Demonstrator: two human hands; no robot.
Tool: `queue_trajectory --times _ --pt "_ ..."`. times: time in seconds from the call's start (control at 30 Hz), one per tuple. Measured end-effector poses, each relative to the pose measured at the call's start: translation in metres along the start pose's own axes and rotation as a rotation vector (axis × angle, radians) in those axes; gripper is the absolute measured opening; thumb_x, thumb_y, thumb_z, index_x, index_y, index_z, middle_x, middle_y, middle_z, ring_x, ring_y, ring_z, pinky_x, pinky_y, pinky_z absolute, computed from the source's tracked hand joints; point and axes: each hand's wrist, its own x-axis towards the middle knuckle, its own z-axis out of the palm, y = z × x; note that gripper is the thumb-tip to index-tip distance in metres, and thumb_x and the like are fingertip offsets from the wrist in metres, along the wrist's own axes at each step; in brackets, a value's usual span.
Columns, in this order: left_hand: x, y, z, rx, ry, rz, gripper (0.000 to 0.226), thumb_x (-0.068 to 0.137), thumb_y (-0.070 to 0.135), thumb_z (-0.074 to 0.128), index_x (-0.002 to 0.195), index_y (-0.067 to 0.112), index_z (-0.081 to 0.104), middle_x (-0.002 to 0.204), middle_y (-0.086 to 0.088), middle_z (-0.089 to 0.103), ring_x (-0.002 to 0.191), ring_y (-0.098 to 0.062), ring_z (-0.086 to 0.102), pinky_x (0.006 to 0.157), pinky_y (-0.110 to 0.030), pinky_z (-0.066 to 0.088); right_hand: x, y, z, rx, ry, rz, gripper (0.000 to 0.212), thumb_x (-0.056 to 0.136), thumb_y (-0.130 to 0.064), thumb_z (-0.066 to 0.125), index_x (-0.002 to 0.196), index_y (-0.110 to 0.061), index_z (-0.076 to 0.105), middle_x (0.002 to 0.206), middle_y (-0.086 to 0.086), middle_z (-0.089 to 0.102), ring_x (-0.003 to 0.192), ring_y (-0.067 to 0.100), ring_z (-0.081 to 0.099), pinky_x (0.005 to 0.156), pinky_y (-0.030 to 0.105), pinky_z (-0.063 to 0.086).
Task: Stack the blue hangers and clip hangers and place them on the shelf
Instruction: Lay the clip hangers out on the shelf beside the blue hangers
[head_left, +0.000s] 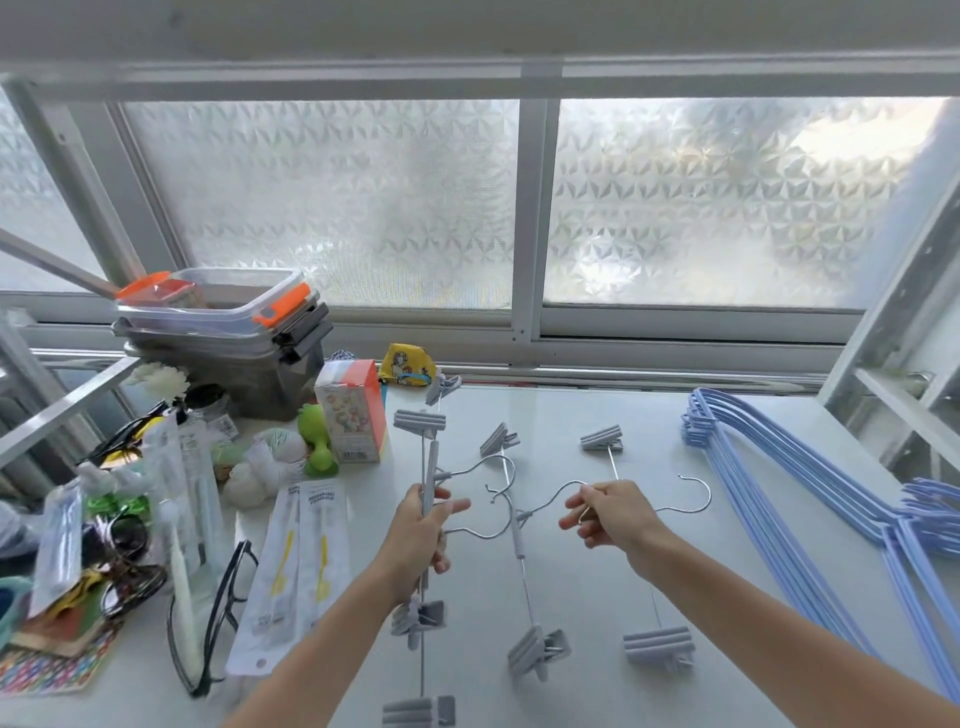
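Observation:
My left hand (423, 540) grips the grey bars of a bunch of clip hangers (430, 470), held upright above the white table (597, 587). My right hand (615, 512) pinches the metal hook of another clip hanger (657, 644) lying on the table. A third clip hanger (522, 551) lies between my hands. A stack of blue hangers (789, 478) rests on the right side of the table, reaching past its front right edge.
Clutter fills the left side: stacked plastic bins (223, 353), a small carton (353, 410), a green toy (317, 441), packaged toothbrushes (291, 566), black glasses (218, 613). A frosted window (519, 208) runs behind. A white frame (898, 332) stands at right.

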Motion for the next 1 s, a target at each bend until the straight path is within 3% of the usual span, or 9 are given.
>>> queue_trajectory --times 0.27,0.5,0.6,0.67,0.77,0.9,1.0 --pt "-0.003 0.001 -0.014 -0.133 -0.001 -0.026 0.017 0.095 0.001 0.039 0.083 0.012 0.036 0.098 -0.012 0.065 0.024 -0.005 0.024 0.029 -0.009 0.028 0.007 0.004 -0.031 -0.033 0.107 0.055 0.035 0.098 -0.011 0.036 0.069 -0.003 0.053 0.062 0.014 0.061 0.029 0.008 0.046 0.031 0.015 0.042" --pt "-0.003 -0.004 -0.013 -0.124 -0.024 -0.055 0.015 0.095 0.002 0.039 0.085 0.012 0.037 0.094 -0.009 0.068 0.025 -0.005 0.026 0.029 -0.011 0.029 0.009 0.012 -0.052 -0.559 0.167 -0.028 0.041 0.095 -0.017 0.044 0.057 -0.006 0.053 0.044 0.005 0.055 0.024 0.008 0.042 0.028 0.013 0.034" --pt "-0.004 -0.006 -0.006 -0.123 -0.029 -0.07 0.017 0.096 0.001 0.038 0.082 0.012 0.036 0.087 -0.011 0.069 0.024 -0.005 0.025 0.029 -0.009 0.027 0.011 0.015 -0.054 -0.646 0.168 -0.029 0.038 0.095 -0.017 0.044 0.061 -0.005 0.054 0.041 0.004 0.054 0.03 0.014 0.043 0.03 0.015 0.035" --pt "-0.005 -0.007 -0.001 -0.136 -0.039 -0.089 0.019 0.097 0.003 0.037 0.08 0.012 0.036 0.081 -0.014 0.067 0.023 -0.005 0.025 0.029 -0.008 0.026 0.01 0.016 -0.054 -0.683 0.216 -0.062 0.036 0.094 -0.023 0.047 0.061 -0.008 0.05 0.048 0.003 0.055 0.045 0.022 0.051 0.044 0.022 0.04" --pt "-0.006 -0.007 0.005 -0.159 -0.059 -0.104 0.02 0.097 0.004 0.038 0.079 0.012 0.035 0.077 -0.014 0.066 0.022 -0.004 0.025 0.028 -0.008 0.025 0.008 0.016 -0.056 -0.773 0.326 -0.15 0.034 0.09 -0.038 0.052 0.07 -0.012 0.045 0.07 0.007 0.057 0.08 0.025 0.055 0.066 0.028 0.034" --pt "-0.006 -0.005 0.008 -0.172 -0.059 -0.09 0.022 0.097 0.003 0.037 0.077 0.012 0.034 0.077 -0.015 0.065 0.022 -0.004 0.026 0.028 -0.007 0.025 0.007 0.023 -0.058 -0.775 0.216 -0.057 0.035 0.089 -0.035 0.055 0.062 -0.02 0.039 0.084 0.014 0.067 0.071 0.023 0.052 0.068 0.026 0.037" --pt "-0.006 -0.005 0.007 -0.168 -0.058 -0.09 0.022 0.097 0.003 0.037 0.077 0.012 0.034 0.078 -0.016 0.065 0.022 -0.003 0.026 0.027 -0.008 0.025 0.002 0.023 -0.059 -0.781 0.235 -0.122 0.02 0.088 -0.026 0.058 0.074 -0.013 0.053 0.082 0.011 0.066 0.074 0.023 0.054 0.066 0.024 0.036"
